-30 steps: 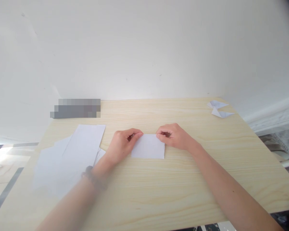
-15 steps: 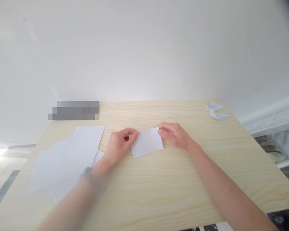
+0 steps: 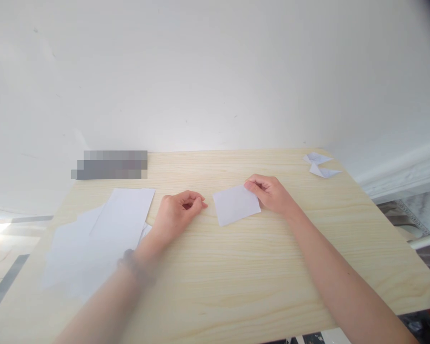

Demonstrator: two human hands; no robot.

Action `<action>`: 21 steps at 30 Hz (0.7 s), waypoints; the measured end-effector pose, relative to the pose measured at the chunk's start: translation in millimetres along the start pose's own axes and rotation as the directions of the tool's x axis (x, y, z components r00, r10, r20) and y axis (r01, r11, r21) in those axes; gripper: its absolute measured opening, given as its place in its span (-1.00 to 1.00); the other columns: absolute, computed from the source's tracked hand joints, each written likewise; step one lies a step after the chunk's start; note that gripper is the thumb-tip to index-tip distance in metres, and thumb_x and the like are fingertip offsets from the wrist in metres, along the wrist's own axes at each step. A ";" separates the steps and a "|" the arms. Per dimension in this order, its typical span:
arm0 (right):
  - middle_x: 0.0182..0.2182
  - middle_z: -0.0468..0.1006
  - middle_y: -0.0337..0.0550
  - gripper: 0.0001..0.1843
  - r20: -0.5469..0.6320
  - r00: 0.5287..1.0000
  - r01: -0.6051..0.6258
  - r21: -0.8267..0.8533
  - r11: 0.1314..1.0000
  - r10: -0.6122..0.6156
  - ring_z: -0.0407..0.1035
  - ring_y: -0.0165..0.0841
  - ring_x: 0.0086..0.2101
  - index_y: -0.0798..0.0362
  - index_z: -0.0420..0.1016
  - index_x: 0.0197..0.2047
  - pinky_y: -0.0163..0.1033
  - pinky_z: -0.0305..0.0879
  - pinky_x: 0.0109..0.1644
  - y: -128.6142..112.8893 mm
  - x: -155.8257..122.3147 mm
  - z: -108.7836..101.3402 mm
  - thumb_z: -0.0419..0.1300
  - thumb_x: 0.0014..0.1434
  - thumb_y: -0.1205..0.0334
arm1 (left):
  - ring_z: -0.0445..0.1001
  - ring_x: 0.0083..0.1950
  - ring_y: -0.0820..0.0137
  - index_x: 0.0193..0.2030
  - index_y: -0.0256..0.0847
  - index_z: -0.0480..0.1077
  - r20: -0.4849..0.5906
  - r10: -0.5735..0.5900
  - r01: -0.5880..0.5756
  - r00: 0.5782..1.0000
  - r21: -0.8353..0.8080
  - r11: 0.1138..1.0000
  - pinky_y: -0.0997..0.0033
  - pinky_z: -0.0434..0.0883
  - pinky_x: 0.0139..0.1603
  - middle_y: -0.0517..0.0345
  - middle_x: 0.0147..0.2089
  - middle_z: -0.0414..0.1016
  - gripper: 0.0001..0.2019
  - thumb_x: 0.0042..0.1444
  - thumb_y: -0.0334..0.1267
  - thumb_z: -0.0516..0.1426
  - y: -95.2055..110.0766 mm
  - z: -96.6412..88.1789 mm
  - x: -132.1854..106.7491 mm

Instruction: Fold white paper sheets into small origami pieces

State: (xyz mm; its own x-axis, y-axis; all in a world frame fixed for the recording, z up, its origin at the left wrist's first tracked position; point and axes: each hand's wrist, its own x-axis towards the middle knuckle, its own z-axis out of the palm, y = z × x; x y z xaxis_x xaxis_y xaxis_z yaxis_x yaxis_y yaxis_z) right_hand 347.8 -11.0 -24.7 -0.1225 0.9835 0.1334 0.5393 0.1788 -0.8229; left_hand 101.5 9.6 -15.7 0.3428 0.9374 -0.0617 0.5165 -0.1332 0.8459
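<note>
A small rectangular sheet of white paper [image 3: 236, 206] is held at its upper right corner by my right hand [image 3: 268, 192], thumb on top and fingers curled behind. The sheet's left edge is free, tilted slightly over the wooden table. My left hand [image 3: 181, 212], with a dark band on its wrist, rests a little left of the sheet and does not touch it. Its fingers are loosely curled, thumb and index tips slightly apart, with nothing seen between them.
Larger overlapping white sheets [image 3: 114, 224] lie on the left of the wooden table [image 3: 215, 282]. Two folded pointed paper pieces [image 3: 320, 165] sit at the far right. A blurred-out grey patch [image 3: 110, 165] covers something at the back left. A white wall [image 3: 200, 71] rises behind.
My left hand has let go of the small paper and stayed about where it was. My right hand has carried the paper to the right and slightly away from me.
</note>
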 end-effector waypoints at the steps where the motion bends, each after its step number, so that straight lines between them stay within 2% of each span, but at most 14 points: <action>1: -0.52 0.36 -0.24 -0.69 0.020 1.000 -0.010 0.003 1.000 0.010 0.19 -0.46 -0.50 0.08 0.35 -0.47 -0.35 0.09 -0.45 -0.9 -0.4 1.0 0.01 0.19 0.08 | 0.48 -0.30 0.38 -0.27 -0.23 0.45 -0.004 0.007 -0.007 1.000 -0.037 0.999 0.49 0.33 -0.27 0.13 -0.31 0.57 -0.75 0.10 -0.14 0.03 0.2 0.2 0.0; 4: -0.54 0.37 -0.24 -0.68 0.119 0.993 -0.012 0.020 1.000 0.010 0.20 -0.47 -0.53 0.07 0.37 -0.45 -0.36 0.09 -0.49 -8.4 -2.4 11.5 0.01 0.18 0.05 | 0.47 -0.21 0.35 -0.18 -0.22 0.44 0.012 0.059 -0.057 0.998 -0.104 0.993 0.46 0.33 -0.25 0.11 -0.22 0.56 -0.72 0.14 -0.15 -0.02 1.7 1.8 -0.8; 6: -0.55 0.37 -0.25 -0.68 0.143 0.990 -0.014 0.019 1.000 0.011 0.19 -0.48 -0.56 0.07 0.39 -0.43 -0.36 0.07 -0.52 -15.1 -4.2 21.6 0.00 0.19 0.04 | 0.45 -0.26 0.36 -0.22 -0.21 0.45 0.060 0.091 -0.085 0.994 -0.091 0.992 0.48 0.32 -0.31 0.12 -0.25 0.55 -0.73 0.13 -0.13 0.00 2.7 3.1 -1.5; 10: -0.55 0.40 -0.25 -0.71 0.124 0.992 0.028 -0.034 0.999 -0.024 0.16 -0.51 -0.59 0.06 0.40 -0.39 -0.37 0.04 -0.54 -24.9 -7.3 38.3 -0.01 0.20 0.08 | 0.37 -0.43 0.46 -0.38 -0.22 0.44 0.105 0.097 -0.092 0.990 -0.047 0.995 0.54 0.26 -0.47 0.19 -0.41 0.50 -0.78 0.08 -0.14 0.06 2.6 5.4 -2.2; 14: -0.51 0.44 -0.25 -0.74 0.078 0.990 0.120 -0.075 0.990 -0.114 0.18 -0.51 -0.56 0.05 0.42 -0.39 -0.37 0.05 -0.49 -29.8 -8.8 48.2 0.00 0.21 0.14 | 0.39 -0.42 0.44 -0.40 -0.22 0.44 0.118 0.084 -0.080 0.989 -0.038 0.996 0.55 0.27 -0.47 0.18 -0.42 0.50 -0.79 0.06 -0.16 0.06 1.6 7.1 -2.3; 18: -0.49 0.46 -0.24 -0.74 0.068 0.987 0.151 -0.084 0.985 -0.146 0.23 -0.49 -0.52 0.04 0.42 -0.38 -0.36 0.09 -0.45 -30.8 -7.6 48.6 -0.01 0.22 0.15 | 0.41 -0.39 0.43 -0.40 -0.22 0.44 0.127 0.101 -0.100 0.987 -0.011 0.995 0.54 0.29 -0.43 0.18 -0.40 0.51 -0.82 0.04 -0.20 0.06 1.0 6.9 -2.4; 21: -0.48 0.47 -0.24 -0.74 0.072 0.988 0.141 -0.097 0.985 -0.134 0.24 -0.49 -0.52 0.04 0.43 -0.38 -0.37 0.09 -0.45 -24.6 -5.1 34.8 -0.01 0.22 0.15 | 0.41 -0.38 0.42 -0.38 -0.22 0.46 0.122 0.089 -0.090 0.989 0.009 0.996 0.52 0.29 -0.41 0.17 -0.37 0.52 -0.80 0.06 -0.21 0.04 -0.7 4.2 -1.9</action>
State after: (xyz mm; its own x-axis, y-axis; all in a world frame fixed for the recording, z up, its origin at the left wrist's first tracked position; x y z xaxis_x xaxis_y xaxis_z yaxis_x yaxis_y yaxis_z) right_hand 306.2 -21.4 -24.4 -0.2534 0.9460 0.2022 0.5949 0.3172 -0.7385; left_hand 103.7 6.6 -18.4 0.4800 0.8758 -0.0505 0.4905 -0.2202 0.8431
